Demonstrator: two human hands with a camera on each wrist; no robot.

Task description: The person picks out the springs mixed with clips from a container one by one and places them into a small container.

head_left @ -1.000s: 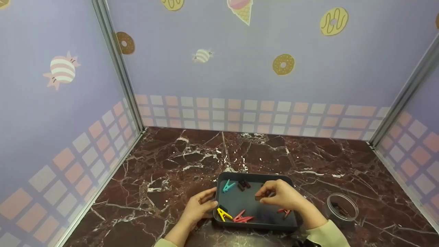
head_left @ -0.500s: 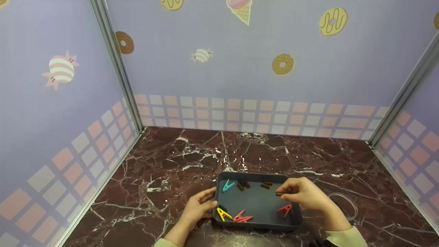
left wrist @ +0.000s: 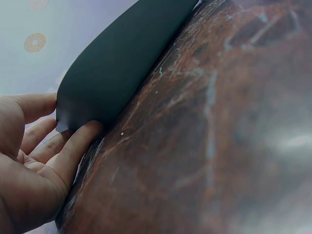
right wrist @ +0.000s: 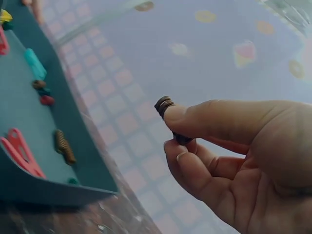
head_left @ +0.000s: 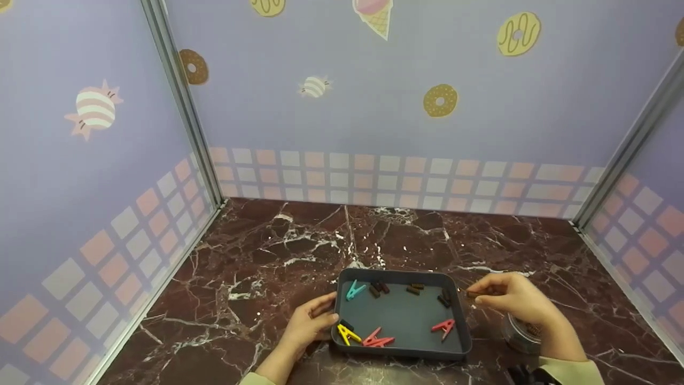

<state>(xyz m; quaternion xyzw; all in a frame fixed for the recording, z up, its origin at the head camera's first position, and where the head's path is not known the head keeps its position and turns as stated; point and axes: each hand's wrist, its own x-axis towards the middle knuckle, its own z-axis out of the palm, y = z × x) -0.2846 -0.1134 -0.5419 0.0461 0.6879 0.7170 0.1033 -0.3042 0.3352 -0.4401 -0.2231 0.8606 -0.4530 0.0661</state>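
Your right hand (head_left: 521,299) pinched a short brown ribbed cylinder (right wrist: 164,103) between thumb and fingers, just outside the right wall of a dark grey rectangular tray (head_left: 395,315). In the head view, the cylinder's long axis ran roughly level, its exposed end pointing left toward that wall. Of your 2 hands, the right was nearer the jar, a round clear plastic one (head_left: 515,338) partly hidden below its wrist. Your left hand (head_left: 309,322) touched the tray's left side; whether it gripped or merely rested there, I couldn't tell.

Along the tray's far wall lay a turquoise plastic clip (head_left: 355,290), some short dark cylinders (head_left: 375,291) beside it, 2 brown cylinders (head_left: 413,290) and, rightmost, 2 blackish cylinders (head_left: 443,301). Nearer you lay a yellow plastic clip (head_left: 348,335), red plastic clips (head_left: 377,340) beside it, and another red clip (head_left: 443,327) rightward. Dark red marble (head_left: 267,299) spread around, lilac patterned walls (head_left: 320,123) beyond.
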